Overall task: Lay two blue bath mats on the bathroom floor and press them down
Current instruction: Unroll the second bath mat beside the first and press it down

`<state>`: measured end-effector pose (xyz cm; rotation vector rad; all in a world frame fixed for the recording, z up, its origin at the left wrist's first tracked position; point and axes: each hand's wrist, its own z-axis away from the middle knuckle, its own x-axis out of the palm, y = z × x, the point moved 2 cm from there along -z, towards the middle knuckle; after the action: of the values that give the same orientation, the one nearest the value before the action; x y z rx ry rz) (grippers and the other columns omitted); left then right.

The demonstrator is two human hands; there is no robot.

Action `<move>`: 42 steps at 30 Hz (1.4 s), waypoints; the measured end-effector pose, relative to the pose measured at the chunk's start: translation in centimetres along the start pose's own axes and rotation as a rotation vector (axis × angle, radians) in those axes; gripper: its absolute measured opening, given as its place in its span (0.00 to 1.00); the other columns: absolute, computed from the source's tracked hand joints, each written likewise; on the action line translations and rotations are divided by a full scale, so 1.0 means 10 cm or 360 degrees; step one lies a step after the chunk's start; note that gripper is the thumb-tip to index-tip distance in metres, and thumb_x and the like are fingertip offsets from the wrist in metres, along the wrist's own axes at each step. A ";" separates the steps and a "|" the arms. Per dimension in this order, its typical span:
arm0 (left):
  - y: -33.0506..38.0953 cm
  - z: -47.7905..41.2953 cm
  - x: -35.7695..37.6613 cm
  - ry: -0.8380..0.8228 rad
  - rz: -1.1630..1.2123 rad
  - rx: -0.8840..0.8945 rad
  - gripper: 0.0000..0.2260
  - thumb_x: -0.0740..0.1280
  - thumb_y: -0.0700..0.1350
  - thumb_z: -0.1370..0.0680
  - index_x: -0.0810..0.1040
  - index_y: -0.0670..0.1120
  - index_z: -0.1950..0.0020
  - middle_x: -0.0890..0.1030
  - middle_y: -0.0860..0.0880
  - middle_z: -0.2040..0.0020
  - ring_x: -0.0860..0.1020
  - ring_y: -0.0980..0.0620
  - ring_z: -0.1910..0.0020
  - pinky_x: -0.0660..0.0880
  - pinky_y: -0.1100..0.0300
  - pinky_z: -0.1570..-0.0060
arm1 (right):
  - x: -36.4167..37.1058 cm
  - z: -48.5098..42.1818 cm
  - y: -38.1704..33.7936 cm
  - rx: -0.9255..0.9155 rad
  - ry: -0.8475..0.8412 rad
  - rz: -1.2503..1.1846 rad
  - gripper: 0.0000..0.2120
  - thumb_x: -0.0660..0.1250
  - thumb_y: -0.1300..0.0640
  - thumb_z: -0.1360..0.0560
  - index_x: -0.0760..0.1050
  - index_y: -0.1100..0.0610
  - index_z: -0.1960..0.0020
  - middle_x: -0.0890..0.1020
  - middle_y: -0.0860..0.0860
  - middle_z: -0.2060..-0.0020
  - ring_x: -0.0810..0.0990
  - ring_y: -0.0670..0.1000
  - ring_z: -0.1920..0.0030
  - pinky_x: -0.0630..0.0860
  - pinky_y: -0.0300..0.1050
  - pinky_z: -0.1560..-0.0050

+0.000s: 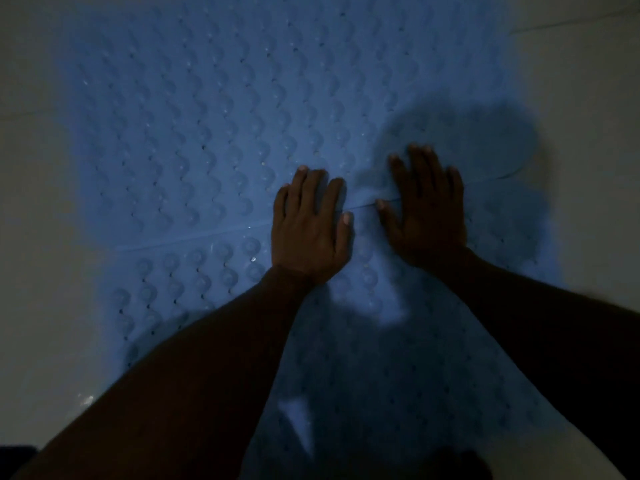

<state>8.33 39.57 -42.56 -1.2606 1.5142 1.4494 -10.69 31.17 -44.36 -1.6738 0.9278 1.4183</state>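
Two blue bath mats with rows of round bumps lie flat on the pale floor, end to end. The far mat [214,109] fills the upper middle of the view. The near mat [363,368] runs down to the bottom edge, partly in shadow. Their seam crosses the view from left to right, rising slightly. My left hand [310,226] lies flat, fingers straight, palm down across the seam. My right hand [427,209] lies flat beside it, fingers spread, also over the seam. Both hands press on the mats and hold nothing.
Pale floor [38,202] borders the mats on the left and on the right [588,133]. A tile joint line shows at the upper right. The light is dim and my head casts a shadow around the right hand.
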 end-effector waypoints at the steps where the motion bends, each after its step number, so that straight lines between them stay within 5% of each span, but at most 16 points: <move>1: -0.10 0.05 -0.04 0.0013 -0.0039 0.0003 0.24 0.59 0.55 0.18 0.75 0.43 0.27 0.73 0.38 0.26 0.67 0.37 0.23 0.63 0.40 0.26 | -0.01 -0.01 -0.01 -0.0010 0.0007 -0.0004 0.33 0.55 0.38 0.18 0.59 0.52 0.18 0.59 0.56 0.19 0.55 0.57 0.18 0.54 0.61 0.23; 28: -1.07 0.46 -0.33 0.0034 -0.0043 -0.0067 0.22 0.65 0.54 0.20 0.78 0.44 0.29 0.74 0.37 0.29 0.68 0.35 0.24 0.66 0.41 0.29 | 0.03 -0.11 -1.04 0.0098 0.0146 -0.0043 0.30 0.51 0.40 0.17 0.63 0.56 0.20 0.65 0.58 0.21 0.61 0.60 0.20 0.55 0.67 0.24; 33: -1.08 0.47 -0.33 0.0010 0.0005 -0.0073 0.22 0.63 0.52 0.19 0.77 0.43 0.29 0.74 0.37 0.28 0.67 0.35 0.23 0.65 0.40 0.28 | 0.13 -0.06 -1.57 -0.0207 0.0057 -0.0110 0.31 0.55 0.40 0.18 0.63 0.55 0.20 0.64 0.57 0.21 0.60 0.60 0.20 0.57 0.63 0.23; 42: -1.62 0.64 -0.61 0.0015 -0.0088 -0.0096 0.24 0.61 0.55 0.19 0.78 0.42 0.29 0.75 0.36 0.29 0.69 0.34 0.25 0.65 0.38 0.29 | 0.12 -0.06 -1.54 -0.0204 0.0027 -0.0119 0.30 0.56 0.41 0.18 0.65 0.55 0.21 0.65 0.56 0.21 0.60 0.59 0.20 0.56 0.61 0.24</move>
<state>24.50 48.38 -42.91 -1.3363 1.4402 1.4651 3.37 37.69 -44.19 -1.7980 0.7896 1.4417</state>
